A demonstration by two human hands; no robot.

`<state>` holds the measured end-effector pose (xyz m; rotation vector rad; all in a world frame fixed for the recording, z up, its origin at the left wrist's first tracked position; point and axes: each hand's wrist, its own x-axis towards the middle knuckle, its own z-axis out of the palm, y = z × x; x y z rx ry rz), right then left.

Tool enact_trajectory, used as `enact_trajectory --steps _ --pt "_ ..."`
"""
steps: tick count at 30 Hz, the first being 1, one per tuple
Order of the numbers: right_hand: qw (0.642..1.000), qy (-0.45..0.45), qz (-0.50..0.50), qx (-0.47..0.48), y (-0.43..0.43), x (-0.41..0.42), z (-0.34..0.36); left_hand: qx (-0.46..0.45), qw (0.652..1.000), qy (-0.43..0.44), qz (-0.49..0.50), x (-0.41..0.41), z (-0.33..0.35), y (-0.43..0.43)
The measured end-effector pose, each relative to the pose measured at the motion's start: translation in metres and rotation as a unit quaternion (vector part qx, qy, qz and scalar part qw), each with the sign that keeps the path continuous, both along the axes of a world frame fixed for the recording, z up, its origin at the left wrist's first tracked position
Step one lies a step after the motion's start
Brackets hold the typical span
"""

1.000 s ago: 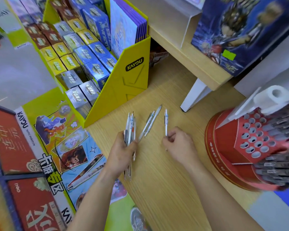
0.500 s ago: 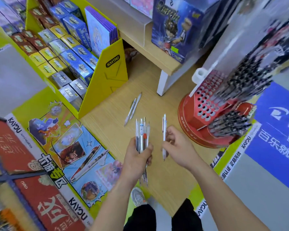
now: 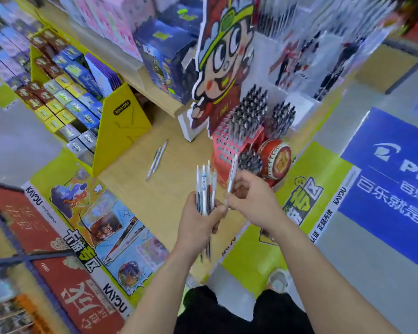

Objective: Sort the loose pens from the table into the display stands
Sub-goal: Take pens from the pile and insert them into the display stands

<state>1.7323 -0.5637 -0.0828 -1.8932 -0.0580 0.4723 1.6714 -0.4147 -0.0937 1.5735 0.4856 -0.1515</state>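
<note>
Pens point(image 3: 204, 189) bunched in gripping left hand point(image 3: 198, 222), single pen point(image 3: 232, 174) pinched by right hand point(image 3: 253, 203) beside red display stand point(image 3: 223, 145), two loose pens point(image 3: 156, 160) lay on worktop point(image 3: 169, 198) left of stand

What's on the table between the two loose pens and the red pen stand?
Nothing. In the head view, the stretch of wooden table between the two loose pens and the red pen stand is bare.

"KAYOU" on yellow card stand point(image 3: 121, 127)
</note>
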Motion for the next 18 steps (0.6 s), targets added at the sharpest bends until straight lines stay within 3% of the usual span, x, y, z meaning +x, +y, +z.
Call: enact_trajectory --steps 9,18 --pt "0.995 -0.032 0.098 0.009 -0.139 0.052 0.048 0.037 0.999 -0.031 0.025 0.024 0.033 -0.144" --pt "0.989 -0.146 -0.01 0.009 -0.26 0.119 0.083 0.108 0.992 -0.059 -0.01 0.096 0.055 -0.249"
